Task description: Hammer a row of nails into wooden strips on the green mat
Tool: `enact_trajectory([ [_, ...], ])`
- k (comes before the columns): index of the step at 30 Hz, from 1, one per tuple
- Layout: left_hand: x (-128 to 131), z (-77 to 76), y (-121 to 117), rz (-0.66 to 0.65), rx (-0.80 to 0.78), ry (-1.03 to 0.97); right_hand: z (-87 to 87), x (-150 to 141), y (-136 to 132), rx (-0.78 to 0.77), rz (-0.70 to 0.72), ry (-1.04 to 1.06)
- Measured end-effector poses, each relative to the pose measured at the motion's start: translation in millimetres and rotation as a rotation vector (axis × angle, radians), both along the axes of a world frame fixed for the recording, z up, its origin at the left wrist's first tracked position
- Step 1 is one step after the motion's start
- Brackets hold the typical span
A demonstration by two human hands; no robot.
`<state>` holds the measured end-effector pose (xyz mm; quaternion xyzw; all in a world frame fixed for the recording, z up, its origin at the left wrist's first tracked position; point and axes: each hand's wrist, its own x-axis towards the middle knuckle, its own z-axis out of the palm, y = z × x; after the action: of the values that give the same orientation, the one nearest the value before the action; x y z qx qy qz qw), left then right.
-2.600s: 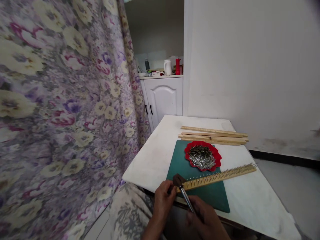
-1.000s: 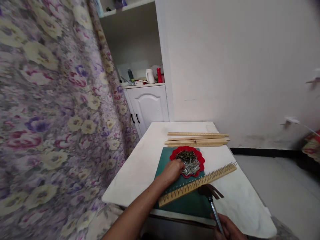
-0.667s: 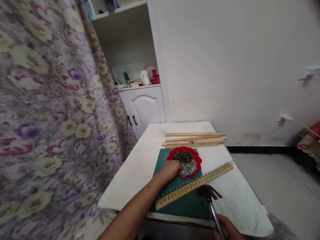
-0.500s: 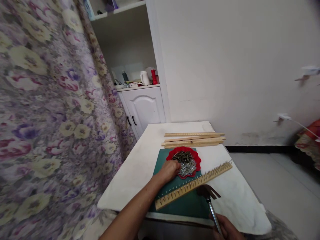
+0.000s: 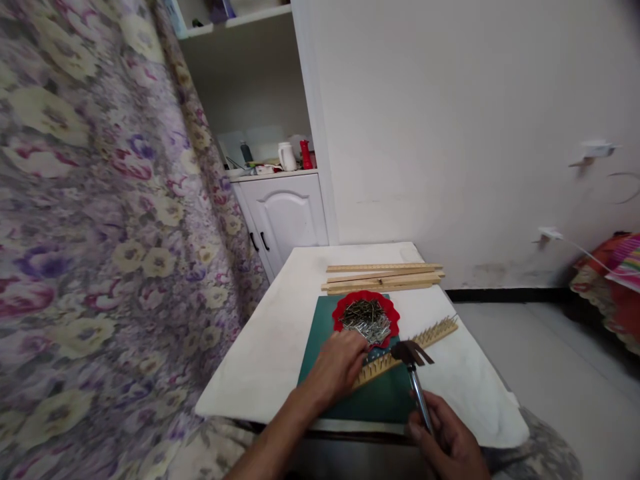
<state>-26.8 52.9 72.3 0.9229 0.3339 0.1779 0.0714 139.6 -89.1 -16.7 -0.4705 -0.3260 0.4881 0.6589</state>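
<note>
My right hand [image 5: 447, 433] grips a claw hammer [image 5: 416, 383] by its metal handle. The dark hammer head is raised over a wooden strip [image 5: 380, 368] studded with a row of upright nails. My left hand [image 5: 343, 360] is above the strip, just left of the hammer head, its fingers pinched together; what they hold is hidden. Part of the strip lies out of sight behind this hand. Beyond it stands a red scalloped dish [image 5: 395, 319] with dark nails [image 5: 364, 312] and silver nails [image 5: 375, 331] in it. A green mat [image 5: 313, 340] lies under dish and strip.
Several bare wooden strips [image 5: 385, 280] lie across the far side of the white-covered table [image 5: 250, 373]. A floral curtain [image 5: 125, 253] hangs at the left. Behind are a white cabinet [image 5: 283, 213] and the wall.
My left hand has left the dish of nails and come nearer, over the nailed strip. My right hand has raised the hammer, bringing its head over the strip.
</note>
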Motion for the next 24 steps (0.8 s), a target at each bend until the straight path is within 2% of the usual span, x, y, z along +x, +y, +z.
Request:
enact_trajectory([
  [3, 6, -5.8, -44, -0.052, -0.08, -0.142, 12.6, -4, 6, 0.015, -0.025, -0.049],
  [5, 9, -19.3, -70, -0.085, -0.155, -0.241, 17.1, -7, 8, 0.017, -0.017, -0.017],
  [8, 11, -42.6, -93, -0.043, -0.217, -0.323, 17.2, -12, 4, 0.011, -0.002, 0.024],
  [10, 11, -53.2, -100, 0.0, -0.242, -0.349, 15.6, -15, -1, -0.008, 0.005, 0.017],
  [13, 10, -60.7, -106, 0.057, -0.324, -0.436, 15.3, -15, -7, -0.058, 0.047, 0.021],
  [19, 16, -74.6, -118, 0.205, -0.633, -0.887, 17.0, -8, -9, -0.04, 0.069, 0.033],
  [24, 18, -79.0, -121, 0.219, -0.801, -1.084, 12.6, -7, -10, -0.075, 0.142, 0.049],
])
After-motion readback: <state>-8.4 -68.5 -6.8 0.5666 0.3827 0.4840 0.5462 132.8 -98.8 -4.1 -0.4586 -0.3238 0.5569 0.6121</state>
